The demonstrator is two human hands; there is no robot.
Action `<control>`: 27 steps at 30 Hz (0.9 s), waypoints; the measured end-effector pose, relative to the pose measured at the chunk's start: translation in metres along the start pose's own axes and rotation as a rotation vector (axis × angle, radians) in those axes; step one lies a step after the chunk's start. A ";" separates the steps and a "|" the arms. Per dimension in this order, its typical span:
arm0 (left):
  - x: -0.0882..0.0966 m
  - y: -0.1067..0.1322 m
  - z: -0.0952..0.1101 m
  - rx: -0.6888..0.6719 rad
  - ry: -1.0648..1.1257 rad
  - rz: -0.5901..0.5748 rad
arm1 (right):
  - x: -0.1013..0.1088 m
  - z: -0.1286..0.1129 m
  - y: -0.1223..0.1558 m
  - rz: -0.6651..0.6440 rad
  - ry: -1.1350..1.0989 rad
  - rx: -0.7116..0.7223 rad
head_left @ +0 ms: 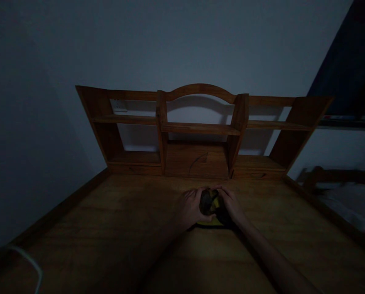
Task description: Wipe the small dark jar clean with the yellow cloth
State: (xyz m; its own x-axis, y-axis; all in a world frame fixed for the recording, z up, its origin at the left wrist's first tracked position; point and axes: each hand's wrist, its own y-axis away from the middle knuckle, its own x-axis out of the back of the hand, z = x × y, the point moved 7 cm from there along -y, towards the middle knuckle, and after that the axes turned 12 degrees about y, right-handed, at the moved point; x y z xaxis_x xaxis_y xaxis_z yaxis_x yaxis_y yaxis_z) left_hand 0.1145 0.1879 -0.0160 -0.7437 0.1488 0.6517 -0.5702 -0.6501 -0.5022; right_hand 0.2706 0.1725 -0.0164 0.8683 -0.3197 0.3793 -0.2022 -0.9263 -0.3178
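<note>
holding a small dark and yellow thing between them, the two hands meet near the middle of the wooden table. the left hand curls around the left side of the thing, fingers bent over its top. the right hand wraps the right side the same way, so both hands are closed on it and their fingertips nearly touch above it. the thing looks part black and part yellow, and a flat yellow edge shows under it where it rests on the table. the room is very dim, so i cannot tell what the thing is

both arms reach forward from the bottom of the view. behind the hands, at the back of the table, stands a wooden shelf unit with a curved top in the middle and open spaces on each side. a white wall socket shows through the top left space. a thin white cable lies near the left front corner of the table. on the far right, off the table, is a bed with pale bedding. a dark curtain hangs in the top right corner
</note>
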 end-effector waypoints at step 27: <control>0.002 0.002 -0.002 0.022 0.026 0.035 | 0.019 -0.008 0.006 0.202 -0.022 0.027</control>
State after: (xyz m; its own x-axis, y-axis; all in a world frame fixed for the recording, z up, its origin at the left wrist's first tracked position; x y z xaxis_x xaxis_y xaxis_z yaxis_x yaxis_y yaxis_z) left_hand 0.1106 0.1882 -0.0169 -0.7722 0.1442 0.6189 -0.5358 -0.6712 -0.5122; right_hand 0.2822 0.1595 -0.0040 0.8208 -0.4942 0.2866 -0.3618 -0.8379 -0.4086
